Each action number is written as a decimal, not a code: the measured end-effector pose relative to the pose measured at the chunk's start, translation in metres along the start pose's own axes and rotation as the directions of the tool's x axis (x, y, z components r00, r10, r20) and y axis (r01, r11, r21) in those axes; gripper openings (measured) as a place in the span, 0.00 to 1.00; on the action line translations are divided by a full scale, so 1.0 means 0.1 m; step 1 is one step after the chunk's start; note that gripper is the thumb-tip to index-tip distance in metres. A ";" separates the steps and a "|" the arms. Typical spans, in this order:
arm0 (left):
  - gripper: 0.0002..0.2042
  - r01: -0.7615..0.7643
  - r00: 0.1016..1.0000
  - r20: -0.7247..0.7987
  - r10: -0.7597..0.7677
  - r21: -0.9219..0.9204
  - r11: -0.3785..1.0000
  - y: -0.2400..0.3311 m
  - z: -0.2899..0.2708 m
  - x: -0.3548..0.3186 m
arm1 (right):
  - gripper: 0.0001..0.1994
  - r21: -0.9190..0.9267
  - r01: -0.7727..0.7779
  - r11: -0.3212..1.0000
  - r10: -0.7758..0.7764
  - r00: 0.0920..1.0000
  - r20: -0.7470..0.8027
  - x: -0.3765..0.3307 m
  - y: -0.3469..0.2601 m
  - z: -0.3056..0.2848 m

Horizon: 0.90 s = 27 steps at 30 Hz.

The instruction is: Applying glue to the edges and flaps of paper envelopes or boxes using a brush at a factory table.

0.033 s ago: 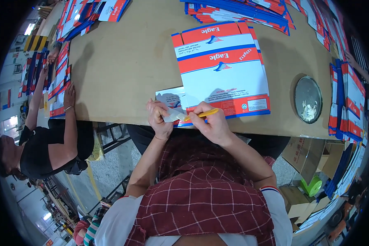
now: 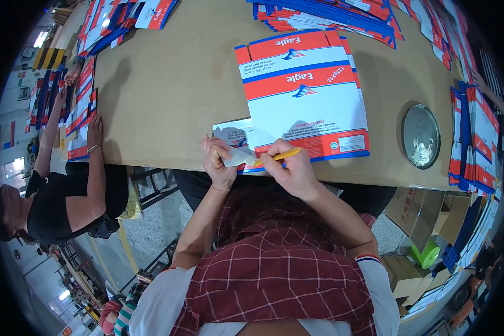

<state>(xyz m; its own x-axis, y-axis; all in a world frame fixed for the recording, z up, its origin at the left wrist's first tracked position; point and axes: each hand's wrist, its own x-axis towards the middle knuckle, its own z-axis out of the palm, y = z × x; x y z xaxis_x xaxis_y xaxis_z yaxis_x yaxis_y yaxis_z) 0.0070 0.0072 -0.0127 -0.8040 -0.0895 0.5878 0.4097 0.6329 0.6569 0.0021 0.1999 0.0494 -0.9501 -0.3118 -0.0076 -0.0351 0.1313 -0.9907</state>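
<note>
A flat folded carton [image 2: 305, 109] in white, red and blue lies in front of me at the table's near edge. My left hand [image 2: 218, 165] is closed, pinching a pale flap [image 2: 238, 158] at the carton's lower left corner and lifting it. Between the fingers and thumb of my right hand [image 2: 292, 171] is a yellow-handled brush [image 2: 285, 155]. Its tip meets the edge of the flap close to my left fingers; the exact contact is too small to make out. Part of the left fingertips is hidden.
On the right stands a round dish [image 2: 421, 120] with whitish paste. Stacks of similar cartons lie at the far side [image 2: 330, 19], far left [image 2: 109, 25] and right edge [image 2: 473, 137]. At left another person's hand [image 2: 94, 131] rests by more cartons. Cardboard boxes [image 2: 406, 274] stand below right.
My right hand and the brush have shifted very slightly to the right. My left hand stays on the flap.
</note>
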 end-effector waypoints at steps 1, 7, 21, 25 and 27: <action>0.12 0.013 1.000 0.016 -0.013 -0.008 1.000 0.00 -0.01 0.00 | 0.06 0.002 0.000 1.000 0.000 1.000 0.003 0.00 -0.01 0.00; 0.12 -0.004 1.000 0.004 0.004 -0.018 1.000 0.01 0.01 0.01 | 0.06 0.041 0.141 0.989 -0.139 0.989 -0.042 0.01 0.03 0.08; 0.12 0.066 0.997 0.033 -0.063 -0.084 0.994 -0.01 0.01 -0.02 | 0.05 0.152 -0.011 0.988 0.006 0.999 0.032 -0.05 0.34 -0.26; 0.13 0.087 0.996 -0.010 -0.088 -0.113 0.990 -0.01 0.03 -0.02 | 0.06 0.059 -0.044 0.997 0.039 0.995 0.091 -0.03 0.27 -0.29; 0.13 0.083 0.996 -0.024 -0.085 -0.091 0.992 -0.01 0.04 -0.02 | 0.07 0.048 -0.017 0.999 0.013 0.996 0.085 -0.03 0.30 -0.28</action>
<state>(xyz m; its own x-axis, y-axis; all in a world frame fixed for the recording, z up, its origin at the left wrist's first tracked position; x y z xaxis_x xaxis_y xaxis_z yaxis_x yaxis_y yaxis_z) 0.0066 0.0095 -0.0161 -0.8256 -0.1614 0.5406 0.3791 0.5510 0.7434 -0.0052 0.2310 0.0238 -0.9206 -0.3891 -0.0318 -0.0043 0.0914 -0.9958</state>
